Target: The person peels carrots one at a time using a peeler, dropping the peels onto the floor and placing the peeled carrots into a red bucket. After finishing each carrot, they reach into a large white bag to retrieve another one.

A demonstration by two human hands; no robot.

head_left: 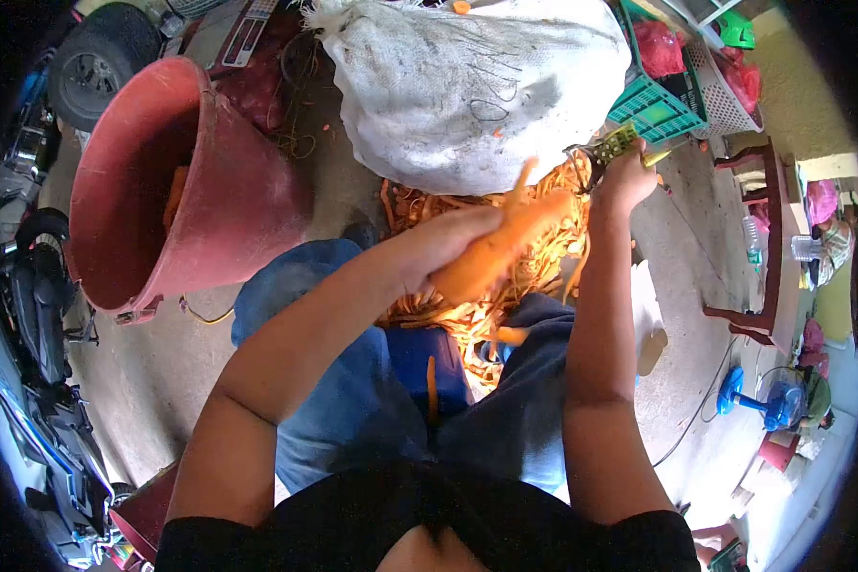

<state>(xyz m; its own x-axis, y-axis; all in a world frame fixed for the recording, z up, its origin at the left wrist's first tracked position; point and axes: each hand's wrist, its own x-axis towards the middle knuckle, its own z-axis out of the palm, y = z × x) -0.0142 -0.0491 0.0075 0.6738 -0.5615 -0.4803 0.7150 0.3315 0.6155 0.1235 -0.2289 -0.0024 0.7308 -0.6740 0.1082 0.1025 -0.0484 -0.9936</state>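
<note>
Blurred, cut off
The left hand's point(459, 238) thick orange carrot point(507, 250) looks blurred; beyond that hand, the white woven sack point(477, 95) runs past my view.

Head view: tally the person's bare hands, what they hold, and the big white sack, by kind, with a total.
Hands: 2 (left hand, right hand)
Held carrot: 1
Held green tool: 1
Big white sack: 1
Total: 5

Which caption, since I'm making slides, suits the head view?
Left hand holds a carrot, right hand a green tool, above peelings.
</note>
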